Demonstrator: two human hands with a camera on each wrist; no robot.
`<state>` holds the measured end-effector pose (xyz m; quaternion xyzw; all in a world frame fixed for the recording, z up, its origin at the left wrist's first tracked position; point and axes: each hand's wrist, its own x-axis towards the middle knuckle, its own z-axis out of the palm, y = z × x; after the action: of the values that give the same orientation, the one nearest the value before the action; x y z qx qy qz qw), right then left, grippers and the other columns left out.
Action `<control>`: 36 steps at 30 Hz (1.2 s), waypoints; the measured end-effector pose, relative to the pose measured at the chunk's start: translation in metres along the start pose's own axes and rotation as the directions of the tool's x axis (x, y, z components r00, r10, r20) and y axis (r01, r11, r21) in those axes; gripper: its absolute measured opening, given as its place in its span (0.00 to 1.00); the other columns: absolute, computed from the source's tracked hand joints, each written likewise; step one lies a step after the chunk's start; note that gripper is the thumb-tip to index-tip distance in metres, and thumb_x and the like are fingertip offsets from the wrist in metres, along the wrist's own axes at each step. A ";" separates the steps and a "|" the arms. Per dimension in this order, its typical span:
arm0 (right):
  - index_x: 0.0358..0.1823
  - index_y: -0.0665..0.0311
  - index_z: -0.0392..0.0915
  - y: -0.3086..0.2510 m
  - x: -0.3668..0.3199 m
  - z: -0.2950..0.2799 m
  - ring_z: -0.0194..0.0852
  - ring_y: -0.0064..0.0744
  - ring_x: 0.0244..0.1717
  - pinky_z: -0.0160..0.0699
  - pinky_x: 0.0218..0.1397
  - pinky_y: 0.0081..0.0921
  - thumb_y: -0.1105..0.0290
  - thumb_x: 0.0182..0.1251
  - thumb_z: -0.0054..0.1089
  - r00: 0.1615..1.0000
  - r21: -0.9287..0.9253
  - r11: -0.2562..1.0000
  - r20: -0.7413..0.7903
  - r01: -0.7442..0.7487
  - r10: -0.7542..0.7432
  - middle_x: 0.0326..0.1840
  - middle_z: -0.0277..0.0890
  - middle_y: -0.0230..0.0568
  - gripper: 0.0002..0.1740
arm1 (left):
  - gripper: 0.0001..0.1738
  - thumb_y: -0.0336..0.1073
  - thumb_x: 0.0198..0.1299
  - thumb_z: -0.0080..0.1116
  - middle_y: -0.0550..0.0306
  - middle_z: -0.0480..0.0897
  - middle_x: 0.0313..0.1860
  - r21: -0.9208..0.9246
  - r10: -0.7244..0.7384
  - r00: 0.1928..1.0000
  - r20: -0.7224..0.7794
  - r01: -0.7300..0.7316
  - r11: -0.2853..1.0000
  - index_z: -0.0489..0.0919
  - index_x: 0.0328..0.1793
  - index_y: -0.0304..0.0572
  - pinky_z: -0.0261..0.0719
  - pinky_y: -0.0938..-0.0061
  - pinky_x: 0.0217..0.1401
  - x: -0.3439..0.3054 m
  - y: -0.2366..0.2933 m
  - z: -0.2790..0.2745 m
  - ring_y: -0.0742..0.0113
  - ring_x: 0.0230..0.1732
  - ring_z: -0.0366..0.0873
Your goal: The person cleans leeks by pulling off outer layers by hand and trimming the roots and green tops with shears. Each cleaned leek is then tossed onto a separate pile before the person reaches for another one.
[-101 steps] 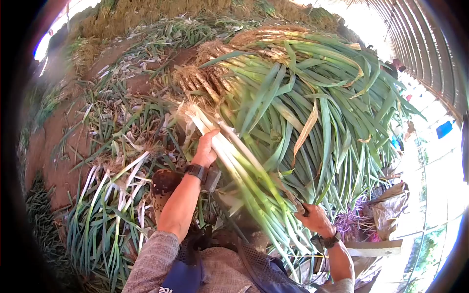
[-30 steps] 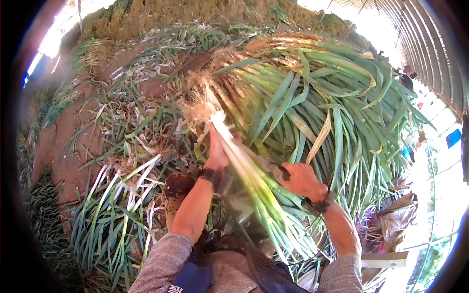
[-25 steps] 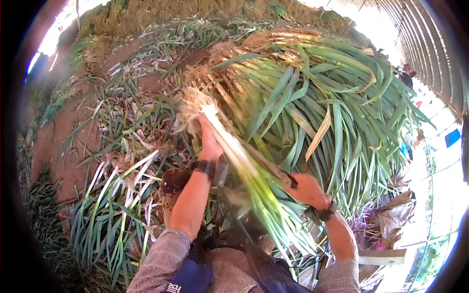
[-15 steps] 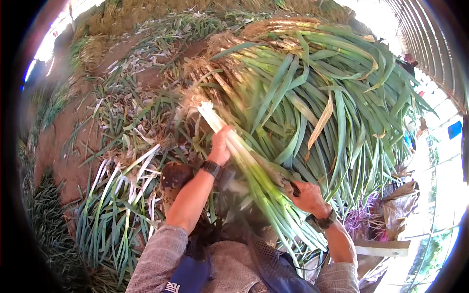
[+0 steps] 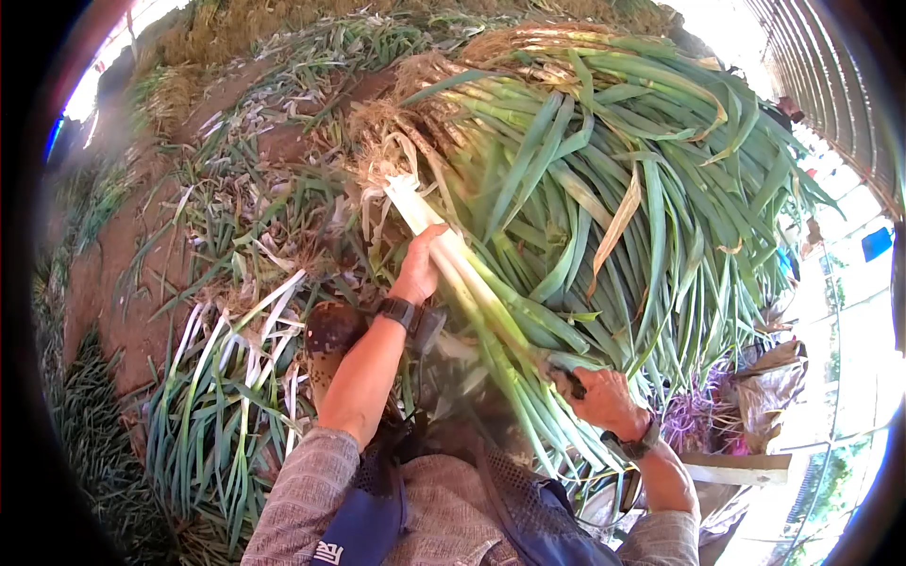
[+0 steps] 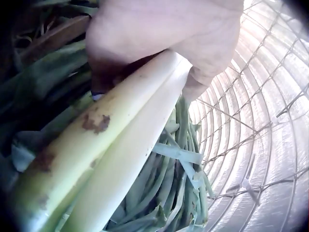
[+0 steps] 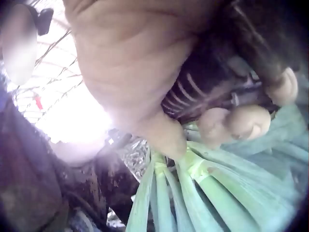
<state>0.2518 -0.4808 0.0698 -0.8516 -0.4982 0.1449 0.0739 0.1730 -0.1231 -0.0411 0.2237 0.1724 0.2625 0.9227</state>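
In the head view my left hand [image 5: 418, 267] grips a small bundle of green onions [image 5: 472, 278] round its pale stems. Their rooted white ends point up and away from me, the green leaves down toward my right. The left wrist view shows two thick stems side by side, one brown-spotted, running into the curled hand. My right hand [image 5: 607, 404] is beside the bundle's leaves, holding a dark tool with a ridged handle [image 7: 193, 92]. Its fingers curl round that handle, right above the leaf bases [image 7: 195, 166]. The tool's front end is mostly hidden.
A large heap of unpeeled green onions [image 5: 651, 226] rises ahead and to the right. Cleaned ones [image 5: 222, 377] lie at the left, beside leaf scraps [image 5: 264, 203] on the soil. A pale board [image 5: 736, 469] and brown sacking [image 5: 769, 382] are at the lower right.
Over the last second my right hand has moved down along the leaves with the tool. My left fingers now wrap over the stems, where earlier that hand lay along them near the white ends.
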 end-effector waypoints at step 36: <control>0.35 0.63 0.81 -0.031 0.009 0.013 0.79 0.62 0.28 0.76 0.35 0.53 0.53 0.65 0.60 0.999 0.038 0.999 0.036 -0.017 0.015 0.22 0.78 0.55 0.18 | 0.30 0.50 0.64 0.67 0.58 0.83 0.54 -0.066 -0.005 0.999 0.035 0.007 0.998 0.75 0.66 0.43 0.79 0.67 0.61 0.006 0.006 -0.003 0.64 0.54 0.81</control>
<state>0.2260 -0.4575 0.0646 -0.8514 -0.4898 0.1700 0.0801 0.1743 -0.1146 -0.0416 0.1970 0.1480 0.2613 0.9333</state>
